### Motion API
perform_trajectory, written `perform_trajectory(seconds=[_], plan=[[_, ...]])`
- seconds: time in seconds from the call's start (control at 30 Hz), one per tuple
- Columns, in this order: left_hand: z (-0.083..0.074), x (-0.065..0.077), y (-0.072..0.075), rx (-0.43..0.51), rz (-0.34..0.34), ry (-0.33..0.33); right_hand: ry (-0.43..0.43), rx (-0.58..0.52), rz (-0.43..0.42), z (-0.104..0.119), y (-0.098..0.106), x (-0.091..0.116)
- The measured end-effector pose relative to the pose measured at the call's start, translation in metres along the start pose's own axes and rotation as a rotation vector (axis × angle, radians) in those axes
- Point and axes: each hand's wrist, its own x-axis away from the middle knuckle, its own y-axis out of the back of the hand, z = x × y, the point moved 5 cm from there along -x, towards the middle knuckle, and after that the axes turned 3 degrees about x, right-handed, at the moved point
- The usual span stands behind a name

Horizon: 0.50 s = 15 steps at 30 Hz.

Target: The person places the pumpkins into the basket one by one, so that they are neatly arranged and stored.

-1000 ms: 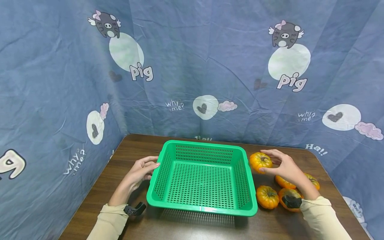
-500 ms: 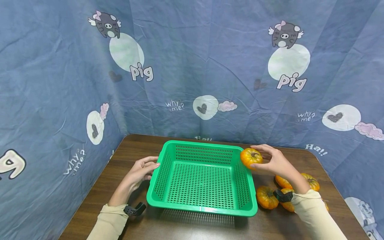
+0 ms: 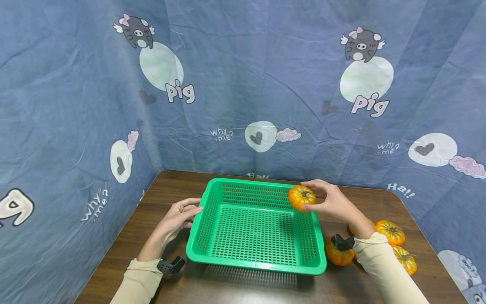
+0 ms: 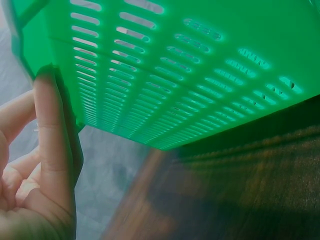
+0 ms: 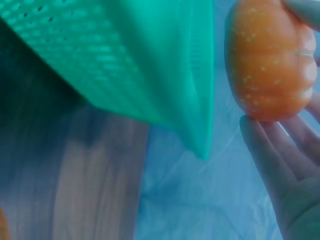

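Over a brown wooden surface (image 3: 216,291), the right grip (image 3: 331,202) pinches a round orange pumpkin (image 3: 300,197); the loose left grip (image 3: 176,217) touches a green plastic basket (image 3: 254,265).

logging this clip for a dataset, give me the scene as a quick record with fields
container: green perforated basket, on a brown wooden table
left hand: touches the basket's left rim
right hand: holds an orange pumpkin
held pumpkin position: raised at the basket's far right corner, apart from the rim in the right wrist view
other pumpkins: at least four, on the table right of the basket, some partly hidden by the right arm
backdrop: blue cloth printed with pigs and hearts
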Motion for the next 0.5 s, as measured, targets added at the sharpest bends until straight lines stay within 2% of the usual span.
perform_trajectory(seconds=[0.17, 0.5], plan=[[0.000, 0.000, 0.000, -0.007, 0.001, -0.002, 0.015, -0.032, 0.025, 0.007, -0.009, -0.010], [0.001, -0.001, 0.001, -0.014, -0.003, 0.007, 0.040, -0.007, 0.059, 0.020, -0.028, -0.029]])
